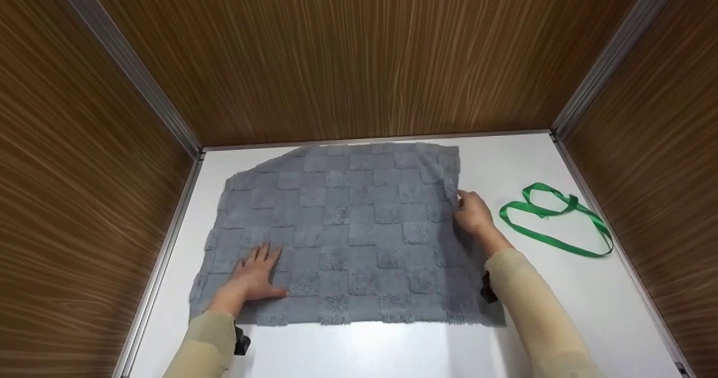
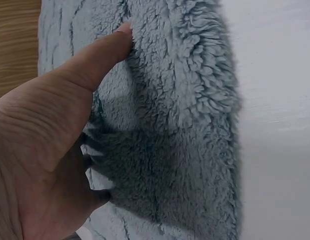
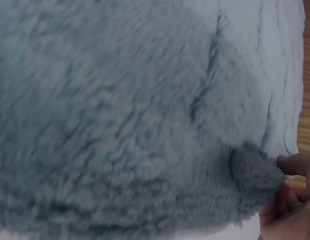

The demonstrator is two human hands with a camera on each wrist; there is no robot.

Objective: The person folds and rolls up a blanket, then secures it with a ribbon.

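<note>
A grey checkered fluffy towel (image 1: 348, 232) lies spread flat on the white table (image 1: 392, 350). My left hand (image 1: 255, 274) rests flat on its near left part with fingers straight; the left wrist view shows my thumb (image 2: 102, 55) against the pile of the towel (image 2: 180, 125). At the towel's right edge my right hand (image 1: 474, 212) pinches the cloth; in the right wrist view its fingertips (image 3: 290, 165) grip a small tuft of the towel (image 3: 144, 110).
A green ribbon (image 1: 555, 218) lies looped on the table to the right of the towel. Wood-grain walls (image 1: 359, 52) close in the table at the back and both sides, with metal corner strips.
</note>
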